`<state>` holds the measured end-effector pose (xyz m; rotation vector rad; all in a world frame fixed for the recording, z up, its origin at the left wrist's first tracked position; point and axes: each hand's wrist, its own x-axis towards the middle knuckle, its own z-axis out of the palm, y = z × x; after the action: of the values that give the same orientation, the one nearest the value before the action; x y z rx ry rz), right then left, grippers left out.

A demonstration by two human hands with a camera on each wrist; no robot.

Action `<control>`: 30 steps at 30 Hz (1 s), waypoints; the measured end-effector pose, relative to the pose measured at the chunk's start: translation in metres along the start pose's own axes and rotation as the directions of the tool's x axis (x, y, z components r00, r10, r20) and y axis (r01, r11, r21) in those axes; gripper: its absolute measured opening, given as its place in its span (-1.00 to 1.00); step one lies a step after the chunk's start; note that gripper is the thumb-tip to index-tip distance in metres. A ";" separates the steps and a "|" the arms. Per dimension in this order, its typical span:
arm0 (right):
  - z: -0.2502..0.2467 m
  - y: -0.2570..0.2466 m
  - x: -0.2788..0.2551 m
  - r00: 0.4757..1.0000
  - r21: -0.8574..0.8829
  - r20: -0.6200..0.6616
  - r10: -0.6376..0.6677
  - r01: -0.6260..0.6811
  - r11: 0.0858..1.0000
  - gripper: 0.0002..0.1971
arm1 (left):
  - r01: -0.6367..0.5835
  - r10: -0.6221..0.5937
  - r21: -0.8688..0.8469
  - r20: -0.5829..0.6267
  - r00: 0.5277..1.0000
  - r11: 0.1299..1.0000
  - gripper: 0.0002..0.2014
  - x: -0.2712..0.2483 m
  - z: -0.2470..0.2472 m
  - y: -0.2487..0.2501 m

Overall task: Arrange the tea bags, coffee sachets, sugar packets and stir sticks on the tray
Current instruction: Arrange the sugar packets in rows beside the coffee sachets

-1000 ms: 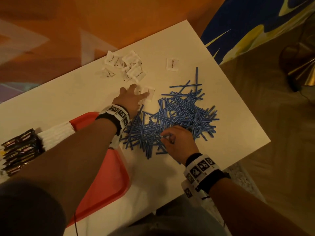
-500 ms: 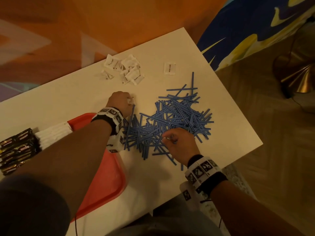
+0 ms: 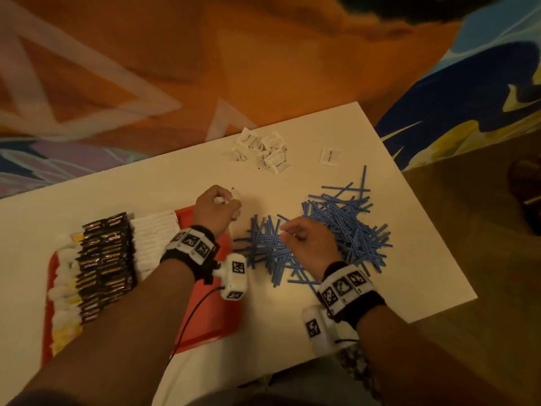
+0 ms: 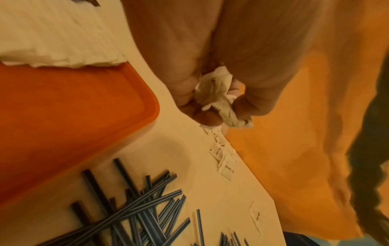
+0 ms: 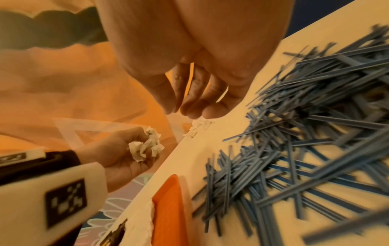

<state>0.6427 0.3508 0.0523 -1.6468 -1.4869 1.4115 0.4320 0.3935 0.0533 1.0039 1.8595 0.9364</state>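
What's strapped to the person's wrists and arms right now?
Both forearms are bare. The left hand and right hand each have a black wristband carrying white blocks with black square codes. A white camera pod hangs under the left wrist, trailing a thin black cable.

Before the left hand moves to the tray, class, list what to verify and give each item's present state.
1. Left hand grip: ok; its fingers curl round the crumpled packets.
2. Room on the tray: ok; bare red shows beside the filled rows.
3. Right hand free: ok; it holds nothing and hangs over the sticks.
4. All packets gathered: not ok; the packet heap and a lone packet lie on the table.
5. Sticks on tray: not ok; they lie piled on the table.
6. Number of packets in hand: cannot tell.
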 end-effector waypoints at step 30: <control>0.140 -0.117 -0.031 0.965 0.312 0.240 -0.102 0.022 0.950 -0.75 | 0.361 -0.403 -0.834 0.186 0.896 0.417 -0.71 -0.119 -0.118 -0.006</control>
<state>0.4731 0.3174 0.1188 -1.2552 -1.3517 1.7693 0.3676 0.2592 0.1307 -0.0886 1.2429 1.3653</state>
